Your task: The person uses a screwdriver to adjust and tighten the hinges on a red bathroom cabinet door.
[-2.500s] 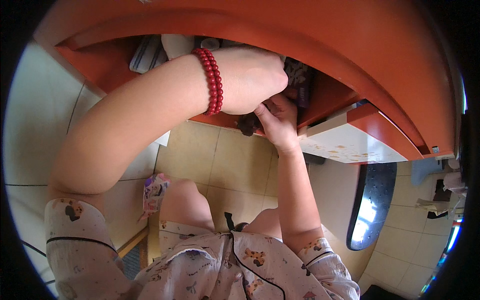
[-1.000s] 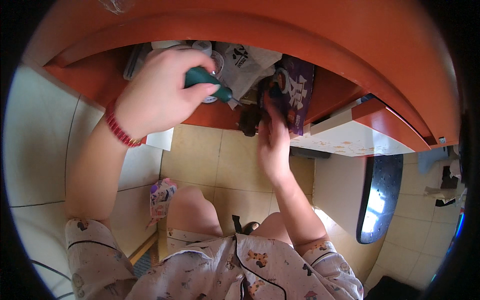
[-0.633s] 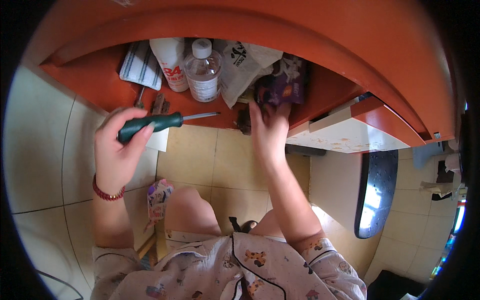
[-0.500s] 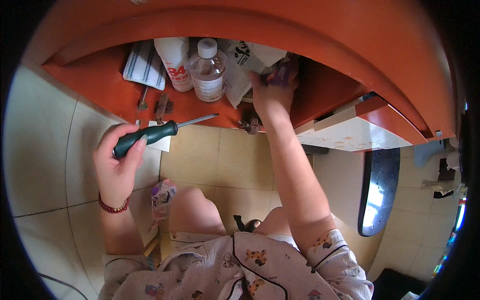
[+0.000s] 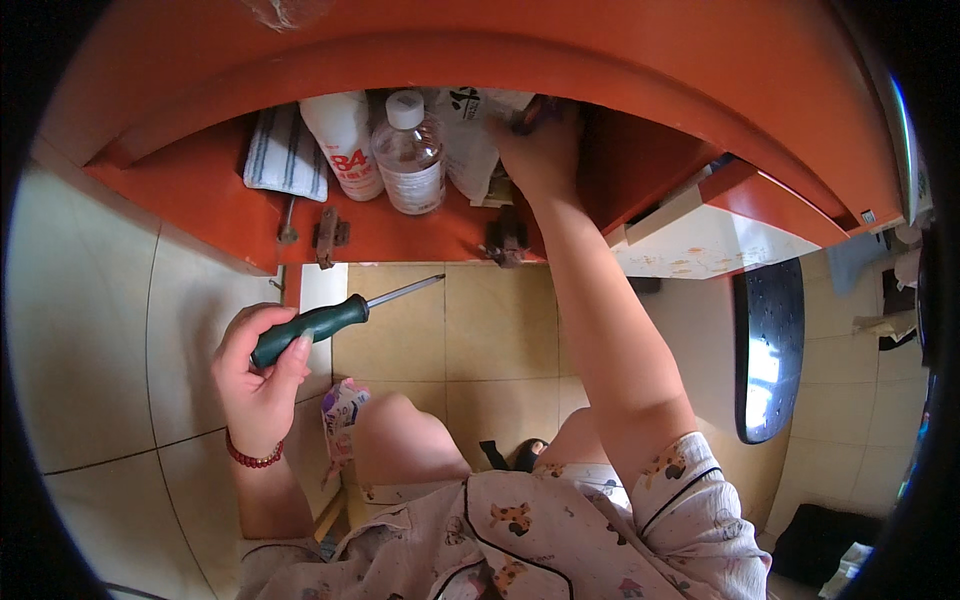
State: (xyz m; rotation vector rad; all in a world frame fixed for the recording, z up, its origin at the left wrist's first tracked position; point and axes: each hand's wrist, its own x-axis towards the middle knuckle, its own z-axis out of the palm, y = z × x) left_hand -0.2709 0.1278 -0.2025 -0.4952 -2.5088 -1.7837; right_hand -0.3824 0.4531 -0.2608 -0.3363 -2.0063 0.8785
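My left hand [image 5: 262, 385] is closed around the dark green handle of a screwdriver [image 5: 318, 328]. Its metal shaft points right, below the front edge of an orange-red cabinet [image 5: 390, 240]. My right hand [image 5: 545, 150] reaches inside that cabinet, beside a white plastic bag [image 5: 470, 150]. A dark purplish thing [image 5: 530, 115] shows at its fingers, which are mostly hidden in shadow; its kind cannot be made out. Left of the bag stand a clear bottle with a white cap [image 5: 412, 165] and a white bottle with red print [image 5: 345, 150].
A striped cloth [image 5: 288, 152] hangs at the cabinet's left. Rusty hinges [image 5: 328, 238] sit along its front edge. A white-faced door panel [image 5: 715, 240] juts out at the right. Below it is a dark glossy panel [image 5: 768, 350]. A pink-and-purple package [image 5: 343, 415] is by my left knee.
The whole view has shifted a little. My right hand has moved left and deeper inside the cabinet, with the purplish thing now less visible. My left hand still grips the screwdriver, slightly lower.
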